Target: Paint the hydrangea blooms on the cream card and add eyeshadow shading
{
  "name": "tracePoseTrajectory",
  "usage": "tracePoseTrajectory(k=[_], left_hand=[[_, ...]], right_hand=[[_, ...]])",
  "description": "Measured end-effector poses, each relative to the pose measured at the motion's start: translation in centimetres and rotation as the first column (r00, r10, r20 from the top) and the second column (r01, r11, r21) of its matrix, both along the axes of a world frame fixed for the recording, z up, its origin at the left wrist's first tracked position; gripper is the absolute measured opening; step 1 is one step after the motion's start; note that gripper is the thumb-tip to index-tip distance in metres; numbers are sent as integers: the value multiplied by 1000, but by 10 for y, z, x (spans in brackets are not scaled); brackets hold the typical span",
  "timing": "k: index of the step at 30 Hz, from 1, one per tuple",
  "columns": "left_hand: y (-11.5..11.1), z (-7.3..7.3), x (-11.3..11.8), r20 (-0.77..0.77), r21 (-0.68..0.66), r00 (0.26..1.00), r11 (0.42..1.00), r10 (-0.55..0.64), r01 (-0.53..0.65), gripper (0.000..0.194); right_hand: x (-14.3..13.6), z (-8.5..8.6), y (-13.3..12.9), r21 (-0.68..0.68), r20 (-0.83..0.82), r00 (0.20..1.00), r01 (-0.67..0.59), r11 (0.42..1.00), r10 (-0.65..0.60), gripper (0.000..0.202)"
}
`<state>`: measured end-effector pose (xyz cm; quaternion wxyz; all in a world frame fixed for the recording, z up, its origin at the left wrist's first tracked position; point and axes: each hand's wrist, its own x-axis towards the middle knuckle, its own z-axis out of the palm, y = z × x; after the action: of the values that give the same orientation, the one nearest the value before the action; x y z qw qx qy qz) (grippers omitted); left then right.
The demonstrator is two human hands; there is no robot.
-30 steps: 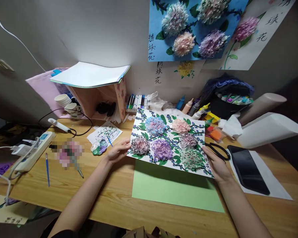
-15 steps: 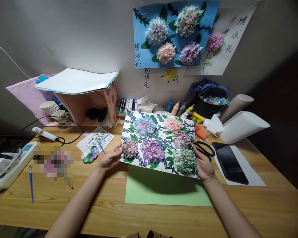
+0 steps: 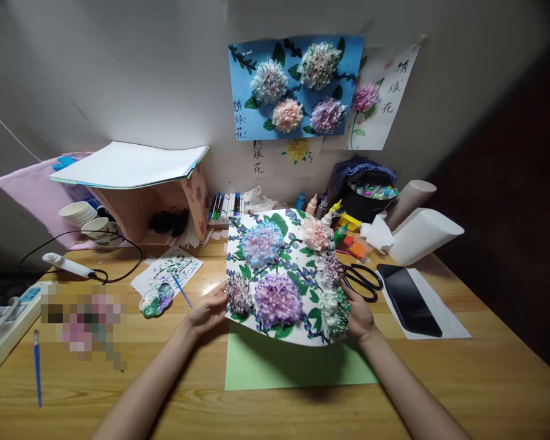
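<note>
A white sheet with several textured flowers and painted green leaves (image 3: 279, 297) is held up and tilted towards me, slightly bowed. My left hand (image 3: 209, 310) grips its left edge, fingers partly behind the paper. At the right edge my right hand (image 3: 358, 313) holds it near the green flower, with most fingers hidden behind. Below the picture a light green sheet (image 3: 297, 370) lies flat on the wooden table, partly covered from view. Black scissors (image 3: 369, 282) rest just beyond my right hand.
Left: paint palette (image 3: 156, 300), painted paper (image 3: 176, 266), paintbrush (image 3: 37, 370), power strip (image 3: 13, 324), white tool (image 3: 68, 265). Right: phone (image 3: 410, 299), paper roll (image 3: 426, 235). Paint bottles and markers (image 3: 225, 208) stand along the wall, beneath a blue flower picture (image 3: 297, 91).
The view has shifted, with the wall pictures lower and further left. The held sheet has turned and bowed more, its right edge closer to the left one; both hands still grip it.
</note>
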<state>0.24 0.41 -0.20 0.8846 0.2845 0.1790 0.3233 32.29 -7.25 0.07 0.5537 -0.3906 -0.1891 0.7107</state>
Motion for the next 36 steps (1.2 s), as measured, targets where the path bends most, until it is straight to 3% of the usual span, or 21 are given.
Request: tracePoseTrajectory(k=[4, 9, 13, 17, 22, 26, 31, 36], left_hand=[[-12, -7, 17, 34, -28, 994, 995, -99, 100, 30], [-18, 3, 18, 97, -53, 991, 994, -94, 99, 28], [-18, 9, 6, 96, -19, 995, 999, -27, 29, 25], [-13, 4, -7, 42, 70, 998, 996, 44, -47, 27], [-3, -3, -24, -83, 151, 980, 974, 180, -166, 37], [4, 0, -31, -149, 160, 948, 953, 281, -257, 39], [12, 14, -31, -263, 161, 925, 958, 273, -237, 46], [22, 22, -34, -345, 162, 909, 969, 235, -189, 44]], right_hand=[[-14, 0, -1, -60, -13, 992, -123, 991, 123, 31], [-21, 5, -2, -62, 2, 989, -149, 987, 150, 30], [-22, 1, 0, -48, -12, 994, -106, 993, 106, 27], [-19, -4, 3, -36, -16, 998, -55, 998, 55, 22], [-4, -7, 5, -18, -33, 998, 45, 999, -45, 19], [11, -11, 5, 0, -8, 987, 163, 987, -163, 14], [29, -19, 6, 33, 89, 958, 272, 962, -274, 14], [36, -16, 5, -13, 140, 967, 218, 976, -214, 16]])
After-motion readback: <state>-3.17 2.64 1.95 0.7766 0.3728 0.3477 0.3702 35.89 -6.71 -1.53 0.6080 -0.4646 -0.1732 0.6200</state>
